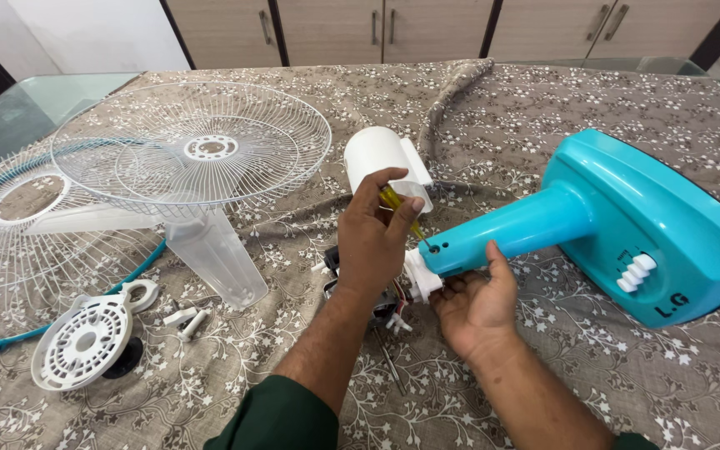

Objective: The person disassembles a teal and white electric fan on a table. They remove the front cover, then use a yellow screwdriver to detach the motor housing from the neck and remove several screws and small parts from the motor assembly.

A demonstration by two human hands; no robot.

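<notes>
Right hand [477,302] cups the teal fan stand [627,221] neck, lower centre.
Left hand [374,242] grips a yellow screwdriver [400,210], tip at the neck's screw hole.

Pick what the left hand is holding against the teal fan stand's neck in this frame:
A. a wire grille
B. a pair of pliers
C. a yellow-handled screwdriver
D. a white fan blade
C. The left hand grips a yellow-handled screwdriver with its tip at a hole in the neck of the teal fan stand, while the right hand supports the neck from below.
</notes>
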